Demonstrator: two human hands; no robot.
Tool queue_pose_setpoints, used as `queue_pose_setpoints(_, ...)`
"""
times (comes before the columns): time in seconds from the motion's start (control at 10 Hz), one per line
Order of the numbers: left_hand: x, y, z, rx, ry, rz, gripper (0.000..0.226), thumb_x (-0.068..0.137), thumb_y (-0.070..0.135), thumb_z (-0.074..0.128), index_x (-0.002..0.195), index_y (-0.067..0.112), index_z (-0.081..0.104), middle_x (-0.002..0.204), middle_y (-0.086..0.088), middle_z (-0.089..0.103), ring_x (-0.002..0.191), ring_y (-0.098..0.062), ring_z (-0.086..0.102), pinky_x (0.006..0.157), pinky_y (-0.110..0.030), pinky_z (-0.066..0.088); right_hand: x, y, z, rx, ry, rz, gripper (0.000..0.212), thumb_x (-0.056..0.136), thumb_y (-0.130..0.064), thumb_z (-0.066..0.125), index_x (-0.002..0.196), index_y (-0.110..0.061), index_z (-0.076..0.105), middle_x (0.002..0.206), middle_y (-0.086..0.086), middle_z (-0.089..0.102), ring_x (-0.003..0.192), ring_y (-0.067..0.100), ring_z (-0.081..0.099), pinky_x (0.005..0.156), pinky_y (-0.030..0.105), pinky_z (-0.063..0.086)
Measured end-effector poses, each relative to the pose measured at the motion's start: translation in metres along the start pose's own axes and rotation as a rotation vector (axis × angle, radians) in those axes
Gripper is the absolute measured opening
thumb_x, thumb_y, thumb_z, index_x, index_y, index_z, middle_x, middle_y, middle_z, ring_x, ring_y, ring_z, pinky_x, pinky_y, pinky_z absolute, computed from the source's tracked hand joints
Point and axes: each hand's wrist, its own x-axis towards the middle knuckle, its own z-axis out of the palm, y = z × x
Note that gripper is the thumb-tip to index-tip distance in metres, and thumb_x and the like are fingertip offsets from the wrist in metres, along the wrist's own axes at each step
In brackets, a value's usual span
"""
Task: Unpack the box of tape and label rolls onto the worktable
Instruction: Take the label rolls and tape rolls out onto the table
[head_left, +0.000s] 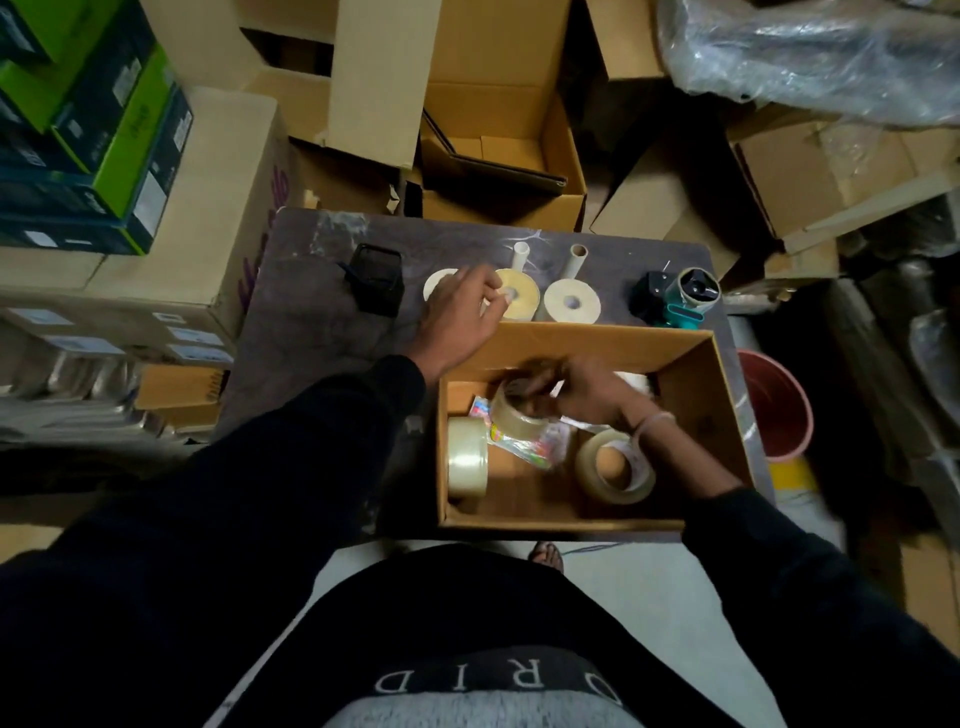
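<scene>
Seen from above: on the dark worktable (311, 332), a black mesh holder (378, 278), then three pale label rolls. Left hand (460, 312) over the first white roll (435, 283), fingers curled, fingertips at the yellowish roll (519, 296); grip uncertain. Beside these, a cream roll (571, 301) and teal tape dispenser (685, 301). In the open cardboard box (696, 384), right hand (576, 395), blurred, closed on a clear tape roll (514, 410); two more tape rolls inside.

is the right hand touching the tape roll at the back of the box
Touching. The head view shows the right hand with its fingers wrapped over the top of the clear tape roll inside the box, though motion blur hides the exact grip.
</scene>
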Motion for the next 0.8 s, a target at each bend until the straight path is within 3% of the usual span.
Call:
queue_pose_setpoints(0.1,-0.011,0.008,-0.004,0.168,0.000,0.386,0.025,0.090,0.031,0.069,0.107,0.014,0.064,0.101,-0.001,0.066,0.098,-0.023,0.057,0.086,-0.036,0.045,0.010,0.019,0.033,-0.137,-0.003,0.075,0.031,0.079,-0.020,0.077,0.109,-0.012,0.075,0.110,0.010,0.073,0.104,0.028,0.068,0.090,0.034,0.054)
queue_pose_setpoints(0.2,-0.027,0.010,0.002,0.328,-0.171,0.627,0.025,0.083,0.026,0.077,0.101,0.013,0.064,0.102,-0.004,0.065,0.109,-0.027,0.057,0.083,-0.035,0.051,0.013,0.034,0.046,-0.091,-0.025,0.138,0.030,0.083,-0.014,0.074,0.114,-0.014,0.072,0.111,0.012,0.071,0.103,0.029,0.068,0.088,0.035,0.055)
queue_pose_setpoints(0.3,-0.043,0.027,-0.008,0.596,-0.190,0.679,0.018,0.081,0.021,0.076,0.090,0.013,0.063,0.095,-0.006,0.063,0.104,-0.030,0.058,0.078,-0.042,0.056,0.015,0.049,0.044,-0.008,-0.023,0.171,0.029,0.082,-0.013,0.074,0.111,-0.015,0.073,0.109,0.012,0.072,0.100,0.030,0.069,0.089,0.040,0.057)
queue_pose_setpoints(0.4,-0.048,0.044,-0.005,0.608,-0.211,0.677,0.015,0.082,0.022,0.075,0.086,0.014,0.062,0.090,-0.006,0.062,0.092,-0.028,0.060,0.075,-0.041,0.053,0.012,0.058,0.032,0.033,-0.012,0.126,0.025,0.082,-0.009,0.073,0.106,-0.012,0.074,0.103,0.010,0.072,0.091,0.020,0.065,0.088,0.038,0.055)
queue_pose_setpoints(0.5,-0.059,0.049,0.005,0.553,-0.520,0.368,0.023,0.084,0.023,0.074,0.103,0.016,0.063,0.108,-0.006,0.064,0.103,-0.030,0.064,0.079,-0.040,0.054,-0.001,0.060,0.014,0.070,-0.012,0.092,0.021,0.085,-0.003,0.068,0.105,-0.007,0.073,0.094,0.005,0.069,0.083,0.015,0.062,0.081,0.029,0.054)
queue_pose_setpoints(0.6,-0.064,0.038,0.018,0.663,-0.931,0.162,0.065,0.076,0.035,0.086,0.128,0.011,0.057,0.128,-0.011,0.060,0.118,-0.033,0.059,0.094,-0.039,0.049,-0.012,0.065,-0.005,0.141,0.016,0.081,0.011,0.088,-0.007,0.069,0.097,-0.005,0.074,0.087,0.003,0.069,0.065,0.005,0.057,0.068,0.018,0.047)
queue_pose_setpoints(0.7,-0.070,0.027,0.043,0.816,-1.106,0.089,0.094,0.061,0.051,0.092,0.134,0.009,0.050,0.131,-0.013,0.060,0.118,-0.034,0.060,0.100,-0.041,0.050,-0.024,0.063,-0.022,0.227,-0.061,0.120,0.010,0.091,-0.014,0.067,0.096,-0.009,0.074,0.074,0.002,0.067,0.054,0.009,0.055,0.057,0.024,0.048)
queue_pose_setpoints(0.8,-0.076,0.022,0.059,0.890,-1.136,0.075,0.099,0.060,0.047,0.094,0.139,0.011,0.047,0.132,-0.013,0.062,0.119,-0.033,0.061,0.098,-0.043,0.052,-0.030,0.058,-0.031,0.301,-0.137,0.182,0.008,0.092,-0.012,0.064,0.094,-0.007,0.071,0.063,0.005,0.060,0.050,0.013,0.053,0.051,0.024,0.045)
